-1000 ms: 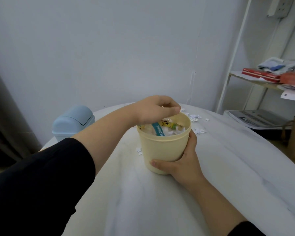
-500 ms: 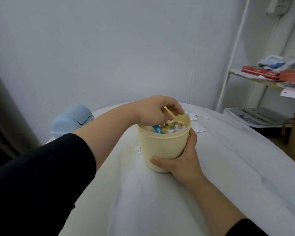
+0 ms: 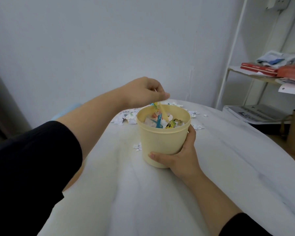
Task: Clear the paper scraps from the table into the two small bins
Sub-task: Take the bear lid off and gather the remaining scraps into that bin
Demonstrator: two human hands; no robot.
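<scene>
Gripping the cream bin (image 3: pixel 160 142) low on its side, the right hand (image 3: pixel 180 160) lays its thumb across the front near the base, w/ fingers curled round the far side. The bin stands upright approx. mid-way across the white table (image 3: pixel 126 193), filled nearly to the rim w/ white scraps & coloured wrappers. The left hand (image 3: pixel 143 92) hangs just above the bin's back rim, fingers curled in, thumb & fingertips pinching a yellowish strip (image 3: pixel 163 110) that dangles down into the bin. Loose paper scraps (image 3: pixel 126 117) lie heaped on the table behind the bin to its left. More are scattered behind it to the right, and one small cluster sits just beside the base on the left. Of the blue bin (image 3: pixel 71 107) only a sliver shows, behind the left forearm at the table's far edge. At far right is a white shelf (image 3: pixel 245 72) w/ red books (image 3: pixel 257 68) etc.
</scene>
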